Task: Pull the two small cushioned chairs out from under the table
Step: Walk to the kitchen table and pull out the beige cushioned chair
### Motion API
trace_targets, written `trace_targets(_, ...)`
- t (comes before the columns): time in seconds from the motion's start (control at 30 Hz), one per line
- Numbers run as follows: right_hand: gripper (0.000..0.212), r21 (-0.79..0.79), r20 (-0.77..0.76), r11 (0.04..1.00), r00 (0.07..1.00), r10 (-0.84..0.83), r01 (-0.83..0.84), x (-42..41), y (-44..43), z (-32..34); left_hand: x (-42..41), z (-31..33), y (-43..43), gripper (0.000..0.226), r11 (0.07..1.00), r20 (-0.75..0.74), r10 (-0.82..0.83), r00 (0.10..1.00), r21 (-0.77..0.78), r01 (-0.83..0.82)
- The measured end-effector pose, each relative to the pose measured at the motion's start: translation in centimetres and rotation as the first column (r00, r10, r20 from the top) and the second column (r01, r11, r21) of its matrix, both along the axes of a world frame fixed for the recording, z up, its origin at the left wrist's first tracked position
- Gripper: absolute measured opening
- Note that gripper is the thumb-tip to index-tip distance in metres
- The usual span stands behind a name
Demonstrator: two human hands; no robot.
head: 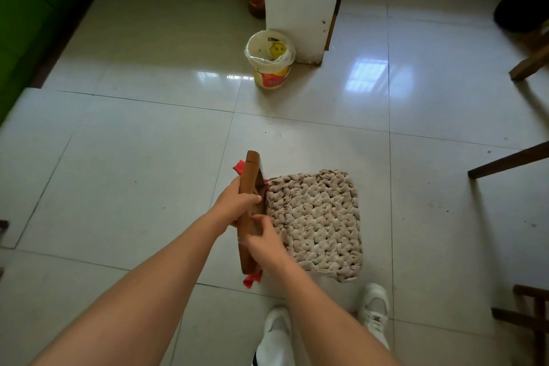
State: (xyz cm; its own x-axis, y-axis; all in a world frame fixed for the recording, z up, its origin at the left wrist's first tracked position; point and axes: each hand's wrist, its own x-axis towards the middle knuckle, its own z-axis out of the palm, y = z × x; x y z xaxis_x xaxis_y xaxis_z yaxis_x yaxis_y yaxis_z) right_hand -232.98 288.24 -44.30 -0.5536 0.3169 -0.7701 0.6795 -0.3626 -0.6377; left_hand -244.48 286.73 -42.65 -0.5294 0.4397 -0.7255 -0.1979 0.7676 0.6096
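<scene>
Wooden chair back (251,205) clamped by left hand (237,202) and right hand (261,242); first chair out on floor, needs setting down, then second.

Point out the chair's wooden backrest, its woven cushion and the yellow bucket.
wooden backrest (251,175): head view, on the upper rail above the left hand.
woven cushion (319,223): head view, middle of the braided seat pad.
yellow bucket (271,76): head view, on its printed outer wall.

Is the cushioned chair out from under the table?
Out: the cushioned chair stands on open floor tiles, both hands gripping its wooden backrest.
</scene>
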Motion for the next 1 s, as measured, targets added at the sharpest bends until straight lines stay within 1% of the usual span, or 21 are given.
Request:
trace_targets(0.07, 0.053, -0.059, 0.004, 0.998, 1.0, 0.008, -0.008, -0.6, -0.7, -0.3, -0.5, -0.5, -0.8, 0.052, 0.999, 0.009, 0.027, 1.0, -0.02, -0.026)
trace_targets(0.2, 0.065, -0.15, 0.054, 0.989, 0.999, 0.011, -0.002, -1.8, -1.5, -1.3, -1.5, -1.3, -2.1, 0.051, 0.996, 0.018, 0.078, 0.997, -0.042, -0.077)
trace_targets(0.33, 0.068, -0.152, 0.085, 0.988, 0.996, -0.023, 0.036, -2.5, -2.2, -2.0, -1.9, -1.6, -2.8, 0.05, 0.998, 0.009, 0.06, 0.998, -0.032, -0.06)
trace_targets(0.47, 0.068, -0.202, 0.096, 0.976, 0.994, -0.057, 0.076, -2.3, -1.9, -2.2, -2.1, -1.3, -3.0, 0.044, 0.998, 0.032, 0.062, 0.998, -0.026, -0.062)
trace_targets(0.53, 0.065, -0.183, 0.074, 0.98, 0.995, -0.065, 0.077, -1.9, -1.2, -1.6, -2.1, -0.6, -2.8, 0.053, 0.998, -0.006, 0.068, 0.998, -0.017, -0.068)
trace_targets(0.6, 0.058, -0.143, 0.058, 0.985, 0.995, -0.085, 0.092, -1.2, -0.1, -0.5, -2.0, 0.6, -2.3, 0.064, 0.997, -0.092, 0.078, 0.993, 0.004, -0.078)
trace_targets(0.67, 0.05, -0.131, 0.036, 0.983, 0.991, -0.127, 0.13, -0.3, 1.5, 1.4, -1.6, 2.4, -1.5, 0.061, 0.997, -0.191, 0.064, 0.979, 0.048, -0.056)
trace_targets(0.7, 0.046, -0.122, 0.025, 0.981, 0.988, -0.151, 0.153, 0.3, 2.4, 2.4, -1.3, 3.3, -1.1, 0.06, 0.997, -0.214, 0.056, 0.975, 0.069, -0.042)
trace_targets(0.77, 0.044, -0.079, 0.014, 0.974, 0.977, -0.212, 0.213, 2.0, 4.0, 4.8, -0.4, 5.6, 0.0, 0.061, 0.996, -0.191, 0.02, 0.981, 0.088, -0.003)
trace_targets(0.87, 0.043, -0.017, -0.007, 0.951, 0.951, -0.308, 0.308, 5.7, 6.1, 8.4, 2.0, 9.2, 1.9, 0.062, 0.986, -0.089, -0.05, 0.995, 0.152, 0.064)
trace_targets(0.93, 0.041, 0.0, -0.028, 0.915, 0.914, -0.404, 0.404, 9.3, 7.5, 11.2, 4.8, 12.1, 3.7, 0.058, 0.971, -0.054, -0.135, 0.989, 0.192, 0.143)
trace_targets(1.0, 0.039, 0.006, -0.042, 0.881, 0.88, -0.473, 0.473, 11.9, 8.5, 13.2, 6.8, 13.8, 4.9, 0.054, 0.957, -0.044, -0.182, 0.982, 0.222, 0.187)
